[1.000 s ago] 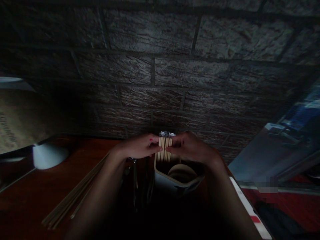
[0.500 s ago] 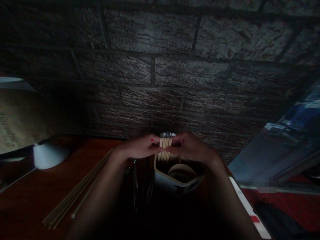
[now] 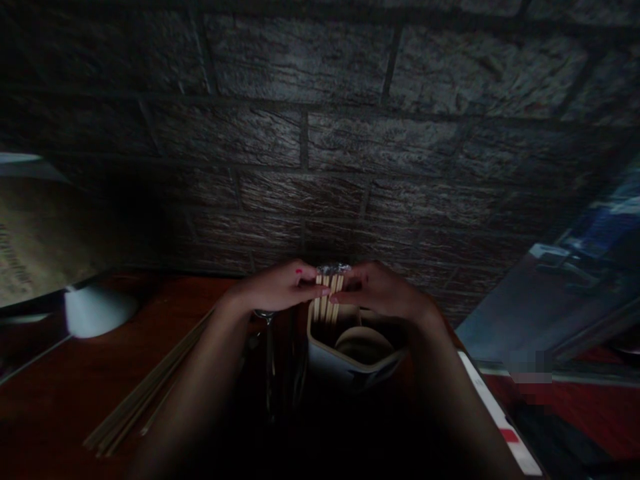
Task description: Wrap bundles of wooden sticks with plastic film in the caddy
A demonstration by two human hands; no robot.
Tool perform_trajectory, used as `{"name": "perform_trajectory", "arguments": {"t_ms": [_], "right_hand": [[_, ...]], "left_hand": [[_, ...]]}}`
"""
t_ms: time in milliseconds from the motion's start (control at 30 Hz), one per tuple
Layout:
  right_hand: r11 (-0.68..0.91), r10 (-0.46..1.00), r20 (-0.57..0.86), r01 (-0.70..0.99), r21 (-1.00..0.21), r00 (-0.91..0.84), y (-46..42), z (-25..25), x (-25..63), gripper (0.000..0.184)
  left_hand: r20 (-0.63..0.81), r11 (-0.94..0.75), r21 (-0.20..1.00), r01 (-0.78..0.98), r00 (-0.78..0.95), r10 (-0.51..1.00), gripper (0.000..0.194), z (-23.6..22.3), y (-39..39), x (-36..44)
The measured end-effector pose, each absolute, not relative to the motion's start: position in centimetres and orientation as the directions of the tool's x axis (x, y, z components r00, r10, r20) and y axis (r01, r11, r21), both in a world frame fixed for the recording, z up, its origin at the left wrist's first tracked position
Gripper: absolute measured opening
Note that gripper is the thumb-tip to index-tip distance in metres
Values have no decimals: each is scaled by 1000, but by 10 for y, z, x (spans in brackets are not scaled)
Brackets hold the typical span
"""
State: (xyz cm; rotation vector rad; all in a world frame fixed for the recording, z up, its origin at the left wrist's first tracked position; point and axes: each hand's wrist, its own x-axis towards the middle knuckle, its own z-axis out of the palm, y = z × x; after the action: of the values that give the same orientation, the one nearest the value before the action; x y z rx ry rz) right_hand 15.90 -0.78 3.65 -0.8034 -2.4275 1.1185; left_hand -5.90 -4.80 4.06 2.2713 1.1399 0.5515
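Observation:
A small bundle of pale wooden sticks stands upright between my two hands, its top capped with crinkled foil. My left hand pinches the bundle from the left, fingers closed on it. From the right, my right hand closes its fingers on the same sticks. Both hands hover just over the back rim of a white square container that holds a dark round object.
Several long thin sticks lie on the reddish wooden table to the left. A white rounded object sits at far left. A dark brick wall rises close behind. A white strip and dim clutter lie to the right.
My fingers have closed in tighter around the bundle, covering more of the sticks. The hands and bundle stay over the container.

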Motion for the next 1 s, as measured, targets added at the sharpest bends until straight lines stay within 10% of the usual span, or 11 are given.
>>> {"name": "perform_trajectory", "arguments": {"t_ms": [1000], "right_hand": [[608,585,185,276,-744,-790,-13,37,155,24]], "left_hand": [[151,-547,626,556,601,785,36,38,-44,-61]]}}
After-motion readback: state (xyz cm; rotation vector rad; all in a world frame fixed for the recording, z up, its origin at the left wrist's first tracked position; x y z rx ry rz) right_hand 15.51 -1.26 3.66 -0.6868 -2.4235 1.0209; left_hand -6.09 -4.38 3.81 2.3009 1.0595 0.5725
